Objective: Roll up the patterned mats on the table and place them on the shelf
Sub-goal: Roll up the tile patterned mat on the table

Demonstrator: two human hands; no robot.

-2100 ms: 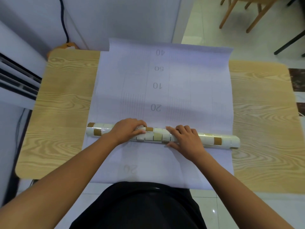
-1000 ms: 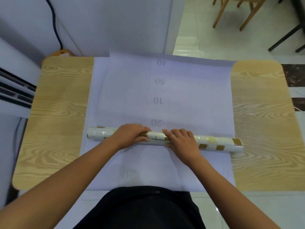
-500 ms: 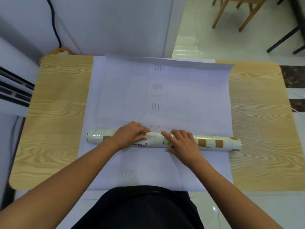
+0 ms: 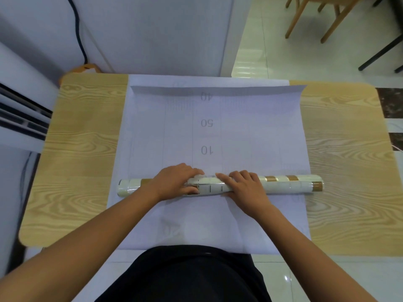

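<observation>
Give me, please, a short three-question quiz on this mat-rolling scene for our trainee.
1. True or false: the mat on the wooden table is already rolled up completely.
2. Which printed number on the flat part lies nearest the roll? A) 40 B) 50 C) 10
3. Fill in: the left hand and the right hand both hold the roll near its ______.
Key: 1 false; 2 C; 3 middle.

You've got one view, from your head: it looks forward and steeply down, close over the light wood-grain table (image 4: pixel 87 138), facing the far white wall (image 4: pixel 152 29), with pale tiled floor (image 4: pixel 261 51) far right.
</observation>
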